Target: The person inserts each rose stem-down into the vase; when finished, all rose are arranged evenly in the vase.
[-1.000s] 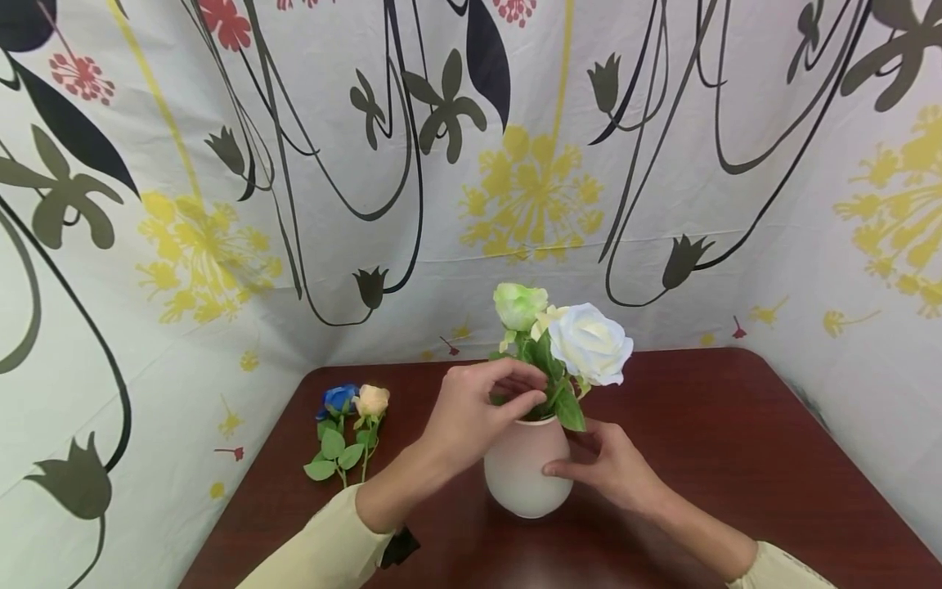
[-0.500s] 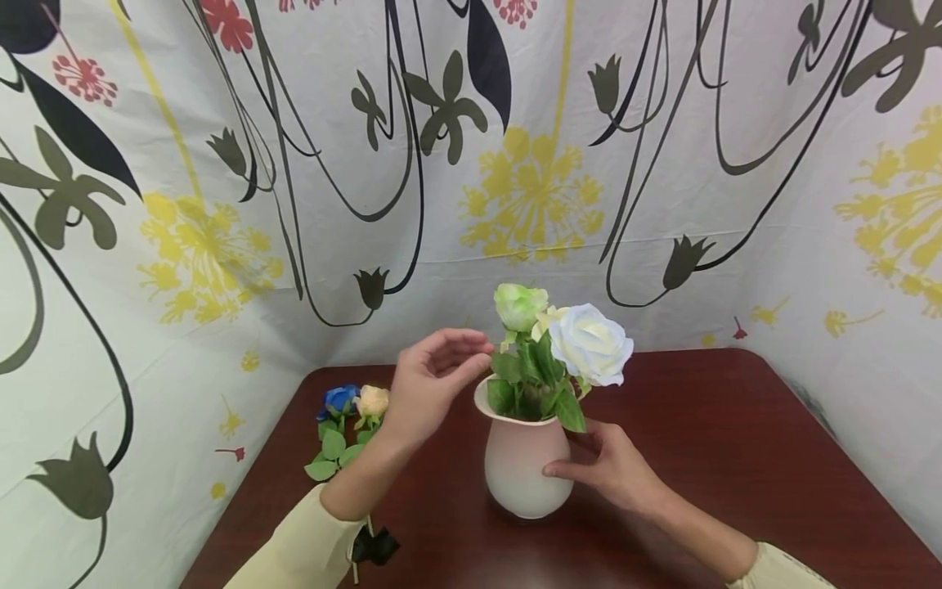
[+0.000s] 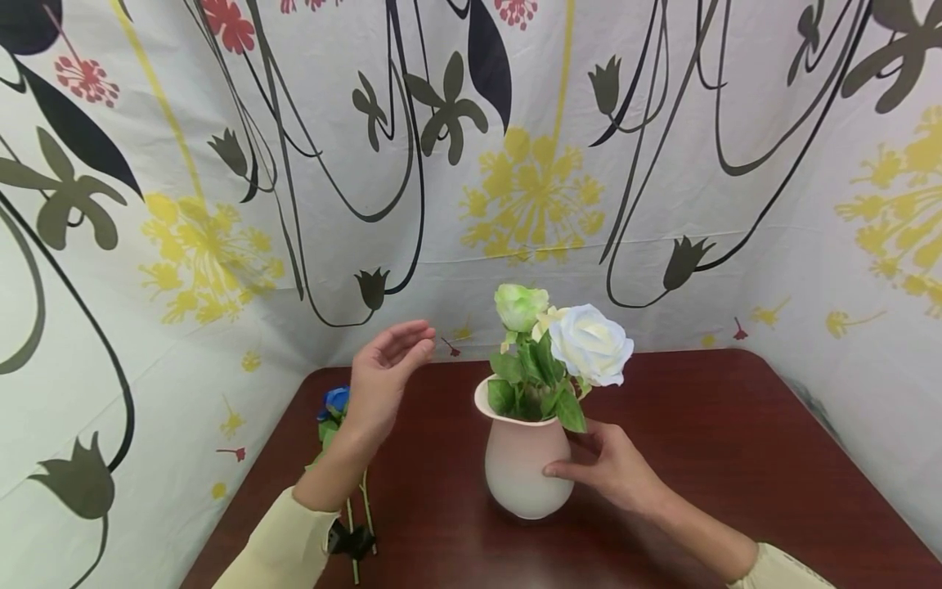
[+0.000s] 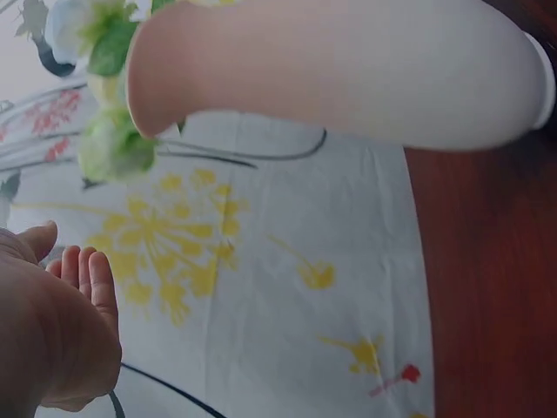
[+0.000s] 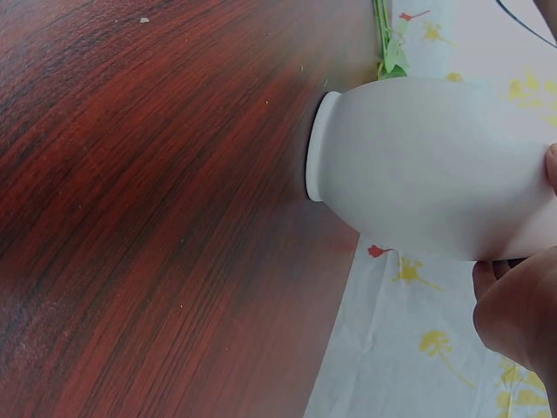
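Observation:
A pinkish-white vase point(image 3: 526, 466) stands upright on the dark red-brown table. From its mouth rise a large white rose point(image 3: 591, 343), a pale green flower point(image 3: 519, 306) and green leaves. My right hand point(image 3: 618, 470) grips the vase's right side, thumb in front and fingers behind. The right wrist view shows that hand point(image 5: 522, 300) against the vase wall point(image 5: 426, 165). My left hand point(image 3: 375, 388) is raised left of the vase, fingers loosely bent, holding nothing. Behind its forearm lie a blue rose point(image 3: 336, 399) and stems point(image 3: 365, 507); the peach rose is hidden.
The table point(image 3: 699, 458) ends at the back against a white cloth point(image 3: 456, 270) printed with flowers, which also hangs at both sides. A small black object point(image 3: 350, 540) sits at my left cuff.
My left hand has drawn back from the flowers in the vase and moved left, now covering the peach rose. My right hand, the vase and its flowers have stayed put.

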A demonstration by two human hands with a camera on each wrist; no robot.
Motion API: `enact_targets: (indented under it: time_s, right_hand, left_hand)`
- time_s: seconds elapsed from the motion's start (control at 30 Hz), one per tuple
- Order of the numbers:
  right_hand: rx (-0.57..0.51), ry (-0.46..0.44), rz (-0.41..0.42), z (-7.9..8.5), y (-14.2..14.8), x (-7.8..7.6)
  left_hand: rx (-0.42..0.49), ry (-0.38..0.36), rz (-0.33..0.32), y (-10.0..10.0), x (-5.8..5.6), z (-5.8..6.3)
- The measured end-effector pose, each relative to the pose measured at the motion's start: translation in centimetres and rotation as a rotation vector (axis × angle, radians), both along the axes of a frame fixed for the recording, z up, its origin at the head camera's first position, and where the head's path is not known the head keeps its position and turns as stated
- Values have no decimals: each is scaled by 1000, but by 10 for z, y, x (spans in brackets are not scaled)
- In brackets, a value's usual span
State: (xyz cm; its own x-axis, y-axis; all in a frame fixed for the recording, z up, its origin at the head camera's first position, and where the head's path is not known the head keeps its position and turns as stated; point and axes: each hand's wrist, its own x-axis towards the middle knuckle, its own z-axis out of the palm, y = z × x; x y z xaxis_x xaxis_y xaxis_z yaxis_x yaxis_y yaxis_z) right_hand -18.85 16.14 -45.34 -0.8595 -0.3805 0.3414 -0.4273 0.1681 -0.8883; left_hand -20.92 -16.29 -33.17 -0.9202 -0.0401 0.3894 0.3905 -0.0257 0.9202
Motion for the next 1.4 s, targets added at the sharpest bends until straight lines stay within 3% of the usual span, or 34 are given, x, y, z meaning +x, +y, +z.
enact_targets:
  time_s: [0.37, 0.5, 0.8, 1.13, 1.4]
  right_hand:
    - [-4, 2, 1, 0, -1, 1]
    - [-7, 6, 2, 0, -1, 1]
    - [2, 3, -2, -1, 0, 0]
    - [3, 0, 0, 0, 1, 0]
    - [4, 3, -6, 0, -1, -1]
  left_hand:
    - [-6, -110, 142, -44, -20, -34]
    - [-51, -142, 199, -61, -27, -50]
    - [-107, -287, 294, -91, -35, -83]
    - [-217, -379, 361, -117, -45, -121]
    - [-361, -422, 429, -127, -48, -148]
